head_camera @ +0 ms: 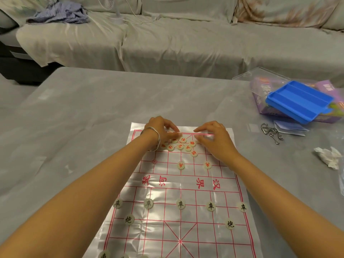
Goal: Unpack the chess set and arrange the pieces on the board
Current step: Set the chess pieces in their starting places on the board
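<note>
On board (pixel 167 229), left hand (pixel 160 130) touching red pieces (pixel 180 146)

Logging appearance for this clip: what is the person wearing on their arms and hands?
The left forearm and right forearm are bare, with no sleeves in view. The left hand has stacked silver bangles at the wrist. The right hand has no wristwear. Neither wears a glove, and no rings can be made out.
</note>
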`<state>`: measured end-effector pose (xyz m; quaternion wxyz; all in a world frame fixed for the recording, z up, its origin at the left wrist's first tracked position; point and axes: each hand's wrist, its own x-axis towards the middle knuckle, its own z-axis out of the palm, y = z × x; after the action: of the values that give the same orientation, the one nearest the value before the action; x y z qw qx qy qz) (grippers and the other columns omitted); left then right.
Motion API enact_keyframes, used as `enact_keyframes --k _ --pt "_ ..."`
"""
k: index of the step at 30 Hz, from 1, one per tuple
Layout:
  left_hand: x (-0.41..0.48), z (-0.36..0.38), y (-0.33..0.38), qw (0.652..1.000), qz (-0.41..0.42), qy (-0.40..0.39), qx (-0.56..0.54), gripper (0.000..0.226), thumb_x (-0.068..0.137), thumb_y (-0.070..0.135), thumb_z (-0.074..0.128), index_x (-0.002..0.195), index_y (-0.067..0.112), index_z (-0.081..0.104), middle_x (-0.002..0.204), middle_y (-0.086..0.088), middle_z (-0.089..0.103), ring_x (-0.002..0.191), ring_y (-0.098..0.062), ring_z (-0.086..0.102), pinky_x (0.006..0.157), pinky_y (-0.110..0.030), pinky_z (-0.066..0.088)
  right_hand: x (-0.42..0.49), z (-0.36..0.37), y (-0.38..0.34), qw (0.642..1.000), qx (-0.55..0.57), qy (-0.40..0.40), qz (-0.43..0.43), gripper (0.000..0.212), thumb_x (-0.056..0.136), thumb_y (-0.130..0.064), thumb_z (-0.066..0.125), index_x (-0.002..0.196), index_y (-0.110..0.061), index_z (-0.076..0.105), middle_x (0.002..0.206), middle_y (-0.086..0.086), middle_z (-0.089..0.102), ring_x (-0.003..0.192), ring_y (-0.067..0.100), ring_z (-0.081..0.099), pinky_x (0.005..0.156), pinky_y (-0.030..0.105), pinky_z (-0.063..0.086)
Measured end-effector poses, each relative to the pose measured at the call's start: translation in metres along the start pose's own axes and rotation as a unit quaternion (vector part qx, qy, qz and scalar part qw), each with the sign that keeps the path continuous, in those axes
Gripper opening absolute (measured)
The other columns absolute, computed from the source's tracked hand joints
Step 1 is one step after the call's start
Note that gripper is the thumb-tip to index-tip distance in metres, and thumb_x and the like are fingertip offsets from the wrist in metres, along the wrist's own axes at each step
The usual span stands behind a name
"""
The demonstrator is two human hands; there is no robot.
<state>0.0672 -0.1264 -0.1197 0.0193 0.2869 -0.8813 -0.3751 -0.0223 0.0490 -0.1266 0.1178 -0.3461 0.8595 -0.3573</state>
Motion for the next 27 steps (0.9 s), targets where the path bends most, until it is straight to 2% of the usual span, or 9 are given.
enact_keyframes --k 4,8,12,15,17,20,22,24,27 --pt "-0.002 0.003 0.003 0.999 0.011 -0.015 -0.038 0.019 0.071 0.029 0.077 0.088 0.02 0.072 0.112 -0.005 0.062 0.103 -0.025 0.057 0.086 -0.04 0.054 -0.003 -0.005 0.004 1.0 0.008 0.013 0.0 0.008 0.087 -0.031 0.062 0.095 -0.034 0.062 0.111 -0.014 0.047 0.107 0.007 0.044 0.1 0.038 0.043" --pt "-0.012 0.005 0.006 0.993 0.03 0.01 -0.116 0.01 0.075 0.02 0.075 0.083 0.018 0.068 0.09 0.004 0.064 0.084 -0.011 0.055 0.067 -0.017 0.047 -0.009 -0.008 0.004 1.0 0.013 0.013 0.009 0.007 0.089 -0.028 0.06 0.095 -0.032 0.061 0.117 -0.008 0.051 0.108 0.008 0.044 0.098 0.033 0.044" --pt "-0.029 -0.006 0.007 0.987 0.067 0.016 -0.146 0.012 0.076 0.019 0.074 0.086 0.015 0.068 0.072 0.006 0.065 0.071 -0.008 0.06 0.068 -0.019 0.05 -0.019 -0.009 -0.003 0.999 0.034 0.019 0.007 0.007 0.09 -0.025 0.059 0.094 -0.031 0.062 0.112 -0.011 0.05 0.106 0.009 0.046 0.092 0.026 0.044" --pt "-0.049 -0.02 -0.002 0.989 0.099 -0.007 -0.113 0.009 0.077 0.022 0.072 0.084 0.018 0.07 0.077 0.004 0.067 0.073 -0.011 0.06 0.07 -0.022 0.052 -0.032 -0.003 -0.011 0.999 0.041 0.003 -0.011 0.009 0.091 -0.024 0.058 0.096 -0.027 0.064 0.112 -0.01 0.054 0.106 0.006 0.045 0.096 0.024 0.037" --pt "-0.063 -0.029 -0.012 0.991 0.108 -0.03 -0.069 0.007 0.076 0.024 0.072 0.082 0.021 0.071 0.079 0.008 0.066 0.073 -0.007 0.056 0.067 -0.016 0.048 -0.04 0.001 -0.015 0.999 0.035 -0.014 -0.018 0.009 0.091 -0.024 0.058 0.096 -0.027 0.065 0.112 -0.01 0.055 0.106 0.004 0.043 0.099 0.026 0.035" --pt "-0.082 -0.035 -0.03 0.994 0.086 -0.059 -0.012 0.009 0.076 0.024 0.073 0.084 0.02 0.073 0.079 0.013 0.065 0.076 -0.002 0.056 0.064 -0.01 0.042 -0.049 0.01 -0.022 0.999 0.023 -0.028 -0.032 0.012 0.091 -0.025 0.057 0.099 -0.025 0.067 0.116 -0.008 0.057 0.108 0.006 0.044 0.103 0.031 0.035" --pt "-0.089 -0.033 -0.041 0.994 0.08 -0.067 0.016 0.012 0.076 0.026 0.073 0.086 0.02 0.074 0.076 0.013 0.066 0.074 -0.003 0.056 0.063 -0.011 0.04 -0.052 0.017 -0.029 0.998 0.019 -0.038 -0.038 0.014 0.092 -0.024 0.056 0.099 -0.025 0.068 0.117 -0.006 0.058 0.109 0.008 0.046 0.1 0.029 0.036" --pt "-0.094 -0.029 -0.046 0.995 0.086 -0.047 0.031 0.014 0.075 0.03 0.073 0.086 0.02 0.075 0.075 0.013 0.067 0.071 -0.002 0.057 0.067 -0.017 0.045 -0.055 0.023 -0.036 0.998 0.02 -0.048 -0.044 0.013 0.092 -0.024 0.056 0.098 -0.026 0.067 0.116 -0.005 0.058 0.11 0.011 0.048 0.101 0.032 0.039" --pt "-0.096 -0.026 -0.05 0.992 0.098 0.037 0.071 0.02 0.075 0.039 0.072 0.087 0.023 0.074 0.084 0.007 0.07 0.08 -0.01 0.06 0.076 -0.029 0.052 -0.056 0.027 -0.044 0.997 0.024 -0.051 -0.054 0.01 0.091 -0.024 0.057 0.096 -0.03 0.065 0.117 -0.005 0.058 0.114 0.013 0.048 0.104 0.04 0.039"
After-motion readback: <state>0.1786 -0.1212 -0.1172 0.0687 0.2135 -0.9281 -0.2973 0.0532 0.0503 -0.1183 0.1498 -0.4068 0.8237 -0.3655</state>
